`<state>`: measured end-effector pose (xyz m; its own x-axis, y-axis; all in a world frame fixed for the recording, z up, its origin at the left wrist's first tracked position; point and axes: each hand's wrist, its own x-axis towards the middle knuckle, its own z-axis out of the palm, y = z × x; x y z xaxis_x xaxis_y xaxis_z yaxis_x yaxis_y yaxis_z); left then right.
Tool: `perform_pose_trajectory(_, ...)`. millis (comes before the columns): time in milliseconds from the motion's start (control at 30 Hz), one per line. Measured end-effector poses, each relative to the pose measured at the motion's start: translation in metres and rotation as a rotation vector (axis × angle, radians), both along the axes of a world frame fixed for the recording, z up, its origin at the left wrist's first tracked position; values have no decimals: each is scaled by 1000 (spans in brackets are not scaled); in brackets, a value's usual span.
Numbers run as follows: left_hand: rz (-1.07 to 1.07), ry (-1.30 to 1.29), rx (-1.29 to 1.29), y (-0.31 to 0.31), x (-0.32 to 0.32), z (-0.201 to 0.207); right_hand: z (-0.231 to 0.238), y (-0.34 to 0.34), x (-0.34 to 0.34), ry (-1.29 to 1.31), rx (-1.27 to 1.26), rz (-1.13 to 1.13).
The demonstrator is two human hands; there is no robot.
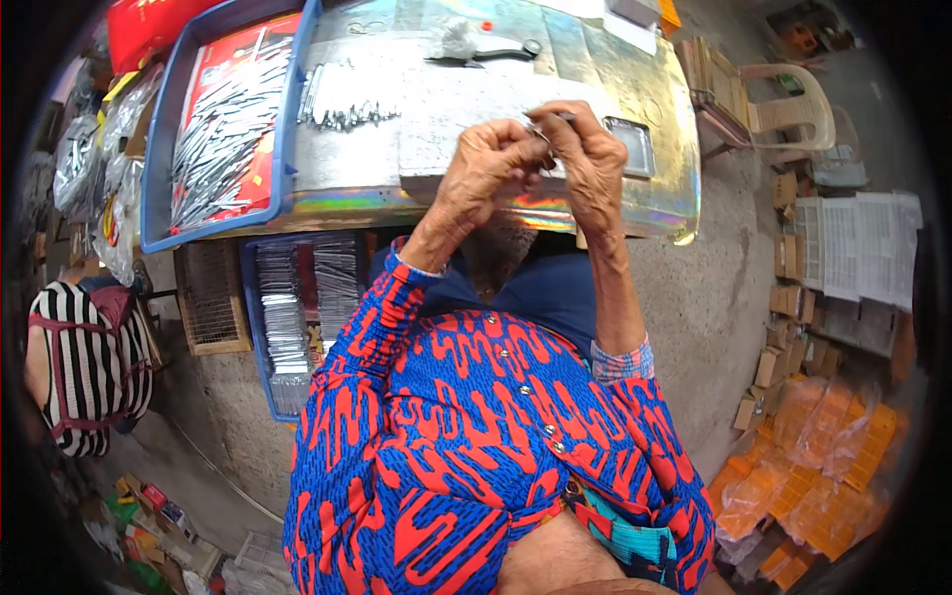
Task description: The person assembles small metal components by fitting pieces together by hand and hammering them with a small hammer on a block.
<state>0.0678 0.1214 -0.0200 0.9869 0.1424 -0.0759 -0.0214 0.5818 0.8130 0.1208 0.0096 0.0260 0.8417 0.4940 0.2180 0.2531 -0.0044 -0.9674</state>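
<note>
My left hand (486,167) and my right hand (587,149) meet above the near part of the work table. Thumbs and fingertips of both are pinched together around something small and dark, mostly hidden by the fingers. Left of them on the table lies a row of slim metal rods with dark ends (347,107). Farther left, a blue tray (290,129) holds a heap of thin silvery metal rods (233,124). A shallow metal tray (645,149) lies just right of my right hand.
A black-handled tool (486,56) lies toward the table's far side. Below the table, a blue crate (260,327) holds stacked metal strips. A person in stripes (84,357) is at the left. A plastic chair (793,107) stands right, with orange crates (793,476) lower down.
</note>
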Motion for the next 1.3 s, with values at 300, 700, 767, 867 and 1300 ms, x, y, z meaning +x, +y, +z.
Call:
perform_pose_trajectory(300, -295, -112, -445, -5, -15, 10, 5, -8, -6, 372, 367, 172)
perform_pose_trajectory(700, -389, -119, -426, 6, -24, 12, 14, 11, -1, 515, 469, 234)
perform_pose_trajectory(767, -363, -85, -361, 9, -27, 14, 11, 8, 7, 538, 267, 302)
perform_pose_trajectory(867, -242, -13, -167, 22, -29, 25, 13, 12, 8, 494, 182, 285)
perform_pose_trajectory(1300, 774, 591, 1857, 186, 13, -45, -3, -16, 2, 353, 27, 99)
